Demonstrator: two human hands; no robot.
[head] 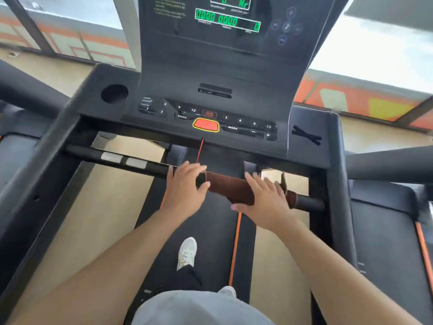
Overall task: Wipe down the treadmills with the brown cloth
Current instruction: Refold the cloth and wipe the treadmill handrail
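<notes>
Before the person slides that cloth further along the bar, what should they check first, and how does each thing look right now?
1. Brown cloth wrapped round the front handlebar: ok.
2. Left hand grips the bar at the cloth's left end: ok.
3. Right hand lies with straight fingers on the cloth: ok.
4. Red safety cord hangs just beside the left hand; may snag: not ok.
5. Belt stopped under the shoe: cannot tell.
6. Bar left of the hands already wiped: cannot tell.
</notes>
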